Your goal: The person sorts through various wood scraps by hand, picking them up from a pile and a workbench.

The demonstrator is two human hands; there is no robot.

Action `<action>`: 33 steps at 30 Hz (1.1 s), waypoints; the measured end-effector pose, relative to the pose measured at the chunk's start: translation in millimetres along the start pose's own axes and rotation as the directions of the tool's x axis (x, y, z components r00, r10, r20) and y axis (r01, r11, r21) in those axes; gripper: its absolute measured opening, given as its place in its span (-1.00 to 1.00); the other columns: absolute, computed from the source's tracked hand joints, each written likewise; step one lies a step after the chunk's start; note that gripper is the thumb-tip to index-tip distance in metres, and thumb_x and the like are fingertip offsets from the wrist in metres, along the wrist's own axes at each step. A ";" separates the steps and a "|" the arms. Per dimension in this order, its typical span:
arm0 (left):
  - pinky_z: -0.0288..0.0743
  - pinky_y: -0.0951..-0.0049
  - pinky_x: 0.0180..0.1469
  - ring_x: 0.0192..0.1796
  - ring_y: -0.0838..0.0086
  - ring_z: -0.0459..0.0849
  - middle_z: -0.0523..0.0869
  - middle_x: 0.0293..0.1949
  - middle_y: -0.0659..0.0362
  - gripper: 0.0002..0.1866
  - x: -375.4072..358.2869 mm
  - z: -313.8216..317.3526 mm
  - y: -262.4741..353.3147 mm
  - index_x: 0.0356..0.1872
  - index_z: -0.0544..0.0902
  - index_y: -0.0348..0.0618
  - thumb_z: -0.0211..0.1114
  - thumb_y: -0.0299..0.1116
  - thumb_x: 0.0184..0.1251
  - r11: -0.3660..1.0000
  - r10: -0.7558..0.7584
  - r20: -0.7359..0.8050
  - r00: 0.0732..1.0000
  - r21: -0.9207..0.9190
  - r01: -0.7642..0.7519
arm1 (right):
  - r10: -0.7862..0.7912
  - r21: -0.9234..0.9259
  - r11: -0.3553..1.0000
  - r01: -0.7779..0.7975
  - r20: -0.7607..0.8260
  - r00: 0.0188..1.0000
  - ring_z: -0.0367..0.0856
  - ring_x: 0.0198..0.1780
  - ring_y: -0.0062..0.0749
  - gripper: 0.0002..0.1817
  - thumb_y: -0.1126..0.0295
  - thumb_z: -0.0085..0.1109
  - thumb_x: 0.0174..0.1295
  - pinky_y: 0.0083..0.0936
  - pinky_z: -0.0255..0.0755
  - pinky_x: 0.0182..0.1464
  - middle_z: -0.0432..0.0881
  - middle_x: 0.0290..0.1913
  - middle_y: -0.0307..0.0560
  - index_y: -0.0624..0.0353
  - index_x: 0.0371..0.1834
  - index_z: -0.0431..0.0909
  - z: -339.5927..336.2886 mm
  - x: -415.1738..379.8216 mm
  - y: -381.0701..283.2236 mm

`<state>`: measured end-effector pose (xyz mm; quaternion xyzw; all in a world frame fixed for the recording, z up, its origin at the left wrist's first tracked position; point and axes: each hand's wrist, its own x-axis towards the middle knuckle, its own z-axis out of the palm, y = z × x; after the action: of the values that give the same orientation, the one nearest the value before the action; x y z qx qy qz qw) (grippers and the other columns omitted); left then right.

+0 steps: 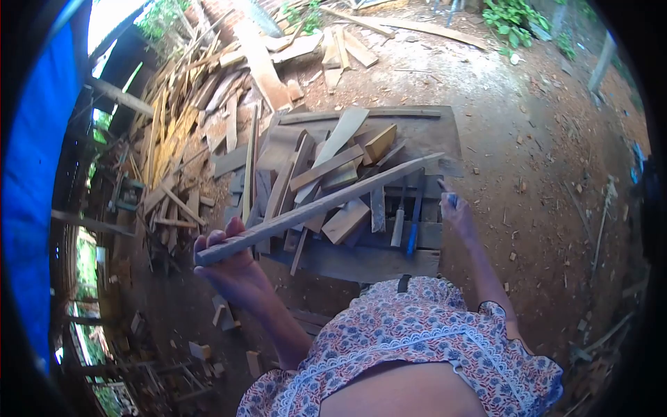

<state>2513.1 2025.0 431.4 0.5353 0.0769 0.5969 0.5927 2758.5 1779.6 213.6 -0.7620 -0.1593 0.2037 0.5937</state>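
My left hand (pixel 233 267) holds one end of a long, narrow wooden strip (pixel 326 203). The strip slants up to the right across the low wooden workbench (pixel 347 264), its far end near my right hand (pixel 456 210). That hand is closed at the bench's right side, and a slim dark tip sticks out above it; I cannot make out what it is. Beneath the strip lies a pile of wood offcuts (pixel 346 221). Two long hand tools rest beside them, one with a pale handle (pixel 397 228) and one with a blue handle (pixel 413 238).
A large heap of scrap wood (pixel 201 104) covers the ground at the back left. Planks (pixel 417 28) lie farther off. A blue tarp (pixel 35 174) hangs at the left. Small chips are scattered over the dirt floor (pixel 528 208).
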 end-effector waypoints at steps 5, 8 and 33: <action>0.37 0.13 0.25 -0.03 0.30 0.53 0.54 -0.18 0.14 -0.50 -2.7 7.7 -6.3 0.08 0.42 -0.11 0.02 0.10 0.38 0.956 0.041 0.057 0.998 -0.293 -0.022 | -0.582 0.061 0.790 0.611 0.392 0.713 0.54 -0.49 -0.61 -0.49 0.56 0.18 0.16 -0.59 0.51 -0.38 0.62 -0.32 -0.21 -0.06 0.22 0.49 17.9 -89.2 -119.5; 0.44 0.16 0.20 -0.04 0.32 0.53 0.53 -0.18 0.15 -0.51 -3.2 7.5 -5.0 0.05 0.42 -0.12 0.04 0.09 0.38 0.960 0.055 0.051 0.997 -0.277 -0.038 | -0.593 -0.115 0.711 0.694 0.432 0.680 0.61 -0.41 -0.48 -0.49 0.56 0.20 0.14 -0.54 0.54 -0.33 0.61 -0.35 -0.19 -0.04 0.21 0.50 31.2 -93.6 -106.9; 0.52 -0.12 0.05 0.06 0.12 0.60 0.62 0.01 -0.03 -0.58 -146.3 -257.0 -42.1 -0.05 0.43 -0.17 0.13 0.00 0.38 0.723 -0.631 -0.701 0.333 -0.375 0.581 | 0.474 -0.079 0.880 -0.469 0.240 0.847 0.25 -0.59 -0.78 -0.56 0.16 -0.04 0.40 -0.74 0.24 -0.60 0.35 -0.53 -0.43 0.00 0.30 0.39 33.1 -82.3 81.2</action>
<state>2311.4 2060.9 213.9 0.1274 0.5069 0.5058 0.6863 2670.7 1747.6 137.8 -0.7507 -0.0435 0.4369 0.4937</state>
